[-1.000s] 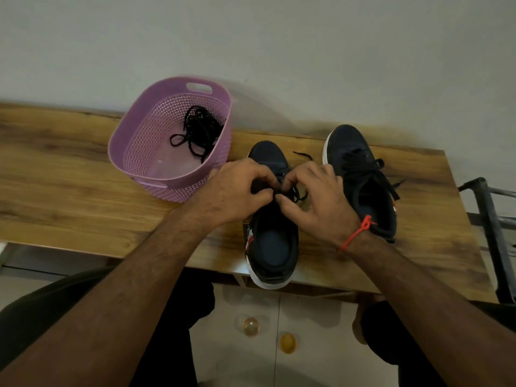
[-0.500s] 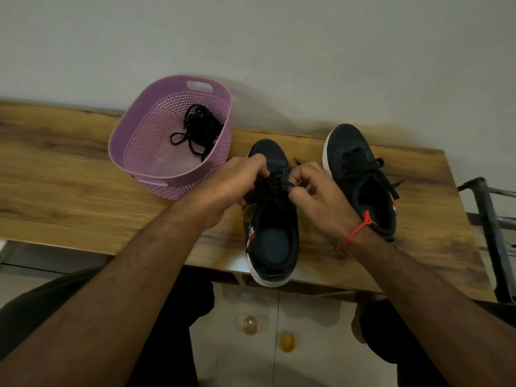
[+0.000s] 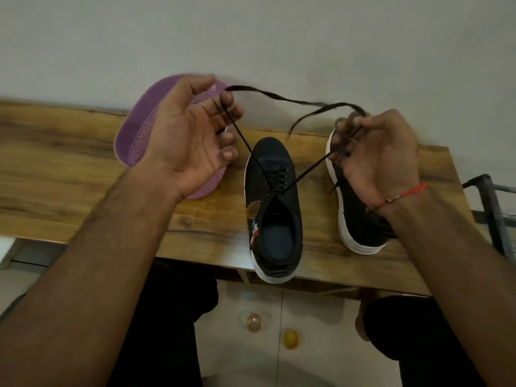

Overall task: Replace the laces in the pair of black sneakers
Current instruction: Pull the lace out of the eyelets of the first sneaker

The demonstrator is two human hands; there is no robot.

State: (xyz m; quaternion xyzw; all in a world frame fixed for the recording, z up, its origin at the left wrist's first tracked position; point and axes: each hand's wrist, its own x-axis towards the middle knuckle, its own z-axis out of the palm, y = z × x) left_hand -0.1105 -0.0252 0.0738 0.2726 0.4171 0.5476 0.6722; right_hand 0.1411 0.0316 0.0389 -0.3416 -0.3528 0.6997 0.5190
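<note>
A black sneaker [image 3: 275, 208] with a white sole stands in the middle of the wooden table [image 3: 69, 160], toe pointing away. Its black lace [image 3: 243, 138] runs taut from the upper eyelets out to both sides. My left hand [image 3: 192, 135] is raised palm-up over the basket and holds the left lace end between its fingers. My right hand [image 3: 371, 146] grips the right lace end, and both loose tails trail between the hands. The second black sneaker [image 3: 360, 227] lies behind my right hand and wrist, mostly hidden.
A purple plastic basket [image 3: 134, 135] sits on the table behind my left hand, its inside hidden. A dark metal frame [image 3: 491, 208] stands off the table's right end. The wall runs close behind the table. My legs are below the table's front edge.
Both hands have lifted from the sneaker's tongue and moved apart, pulling the two lace ends up and outward until the lace is taut.
</note>
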